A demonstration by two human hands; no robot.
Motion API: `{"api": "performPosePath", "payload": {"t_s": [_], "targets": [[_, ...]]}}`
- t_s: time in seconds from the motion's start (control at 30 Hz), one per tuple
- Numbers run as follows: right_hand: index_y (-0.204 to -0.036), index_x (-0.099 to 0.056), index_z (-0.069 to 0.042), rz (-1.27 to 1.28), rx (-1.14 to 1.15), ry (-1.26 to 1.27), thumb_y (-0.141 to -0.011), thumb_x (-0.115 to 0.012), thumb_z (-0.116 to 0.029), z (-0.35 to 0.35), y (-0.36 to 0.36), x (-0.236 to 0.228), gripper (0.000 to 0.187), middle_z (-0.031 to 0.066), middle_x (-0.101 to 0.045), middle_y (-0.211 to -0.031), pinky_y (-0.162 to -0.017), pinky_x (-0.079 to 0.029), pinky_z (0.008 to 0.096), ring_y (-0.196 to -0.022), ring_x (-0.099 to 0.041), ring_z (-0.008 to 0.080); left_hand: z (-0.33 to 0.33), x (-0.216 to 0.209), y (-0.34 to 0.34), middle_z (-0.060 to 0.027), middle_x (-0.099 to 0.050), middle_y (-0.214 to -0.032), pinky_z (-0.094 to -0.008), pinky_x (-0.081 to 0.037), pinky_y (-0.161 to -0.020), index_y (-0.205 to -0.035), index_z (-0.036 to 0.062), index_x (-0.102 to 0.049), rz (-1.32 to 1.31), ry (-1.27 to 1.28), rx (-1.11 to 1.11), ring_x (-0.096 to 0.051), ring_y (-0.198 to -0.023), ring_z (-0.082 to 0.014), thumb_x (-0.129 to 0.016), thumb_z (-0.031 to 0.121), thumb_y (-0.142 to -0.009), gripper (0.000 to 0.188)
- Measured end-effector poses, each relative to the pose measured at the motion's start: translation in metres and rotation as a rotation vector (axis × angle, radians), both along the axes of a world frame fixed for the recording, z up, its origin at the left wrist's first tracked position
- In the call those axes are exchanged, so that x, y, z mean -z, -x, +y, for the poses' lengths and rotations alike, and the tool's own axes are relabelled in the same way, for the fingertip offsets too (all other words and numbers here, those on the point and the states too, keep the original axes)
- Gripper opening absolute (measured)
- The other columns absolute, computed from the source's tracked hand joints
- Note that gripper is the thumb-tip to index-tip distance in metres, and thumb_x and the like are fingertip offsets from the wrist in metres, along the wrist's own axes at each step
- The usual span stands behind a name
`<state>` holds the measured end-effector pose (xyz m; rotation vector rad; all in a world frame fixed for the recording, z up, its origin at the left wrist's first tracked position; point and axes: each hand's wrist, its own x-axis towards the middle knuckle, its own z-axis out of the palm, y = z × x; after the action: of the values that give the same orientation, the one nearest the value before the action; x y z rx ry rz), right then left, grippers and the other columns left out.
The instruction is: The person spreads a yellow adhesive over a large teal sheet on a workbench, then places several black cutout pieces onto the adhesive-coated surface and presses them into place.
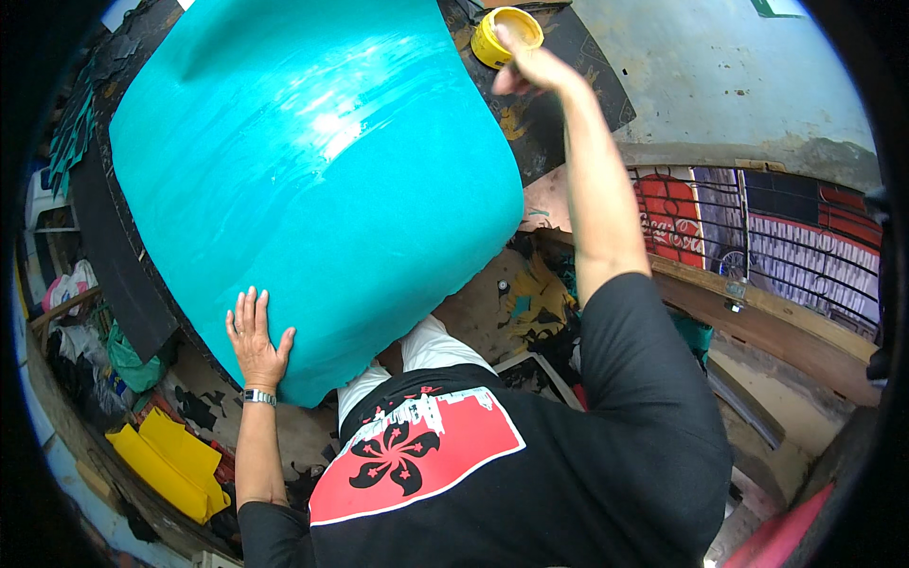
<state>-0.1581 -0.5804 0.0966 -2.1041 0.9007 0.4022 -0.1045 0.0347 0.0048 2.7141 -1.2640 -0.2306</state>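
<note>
On the dark surface (530, 123): large turquoise sheet (312, 180), glossy wet streaks across its middle, edges look dry.
Left hand (256, 343): fingers flat, together, pressing the sheet's near edge.
Right hand (525, 64): fingers curled at the round yellow tub (504, 34); grip unclear.

Right hand (527, 64) fingertips hidden inside yellow tub (505, 36) at top centre, teal sheet (312, 180) cut off at top edge, covering most of dark table (109, 246)

Teal sheet (312, 180): smooth, felt-like or foam material, with a wet glossy sheen in streaks across its upper middle, matt toward the edges. Yellow tub (505, 36): plastic, smooth, semi-gloss. Worktable (559, 104): dark, rough surface, blotched with dried yellowish smears. Wristwatch (258, 397): metal band, shiny. Black T-shirt (606, 454): matt cloth, flat printed panel. Yellow sheets (175, 464): matt, cloth-like. Wall (720, 76): rough, stained plaster.
</note>
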Motion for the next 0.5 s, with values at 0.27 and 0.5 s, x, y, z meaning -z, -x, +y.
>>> {"api": "performPosePath", "payload": {"t_s": [0.27,0.5], "targets": [[-0.158,-0.020,-0.011,-0.093,-0.145,0.647,-0.094,-0.036,-0.072,0.105,0.056,0.102,0.090,0.0122,-0.011,-0.166,-0.118,0.005,0.0632,-0.154,0.000,0.0297,0.000,0.001,-0.001,-0.0070,-0.036,-0.158,-0.0516,-0.016,-0.121,-0.151,0.0159,-0.040,-0.001,0.003,0.000,-0.028,-0.148,-0.0263,-0.066,0.051,-0.084,0.080],[-0.160,-0.011,-0.011,-0.074,-0.340,0.776,-0.089,-0.036,-0.078,0.116,0.027,0.115,0.101,0.0099,-0.005,-0.167,-0.119,0.006,0.0636,-0.154,0.000,0.0269,0.001,0.001,-0.001,-0.0071,-0.036,-0.158,-0.0515,-0.016,-0.121,-0.151,0.0154,-0.040,0.009,-0.005,-0.003,-0.028,-0.148,-0.0268,-0.066,0.050,-0.085,0.079]]}}
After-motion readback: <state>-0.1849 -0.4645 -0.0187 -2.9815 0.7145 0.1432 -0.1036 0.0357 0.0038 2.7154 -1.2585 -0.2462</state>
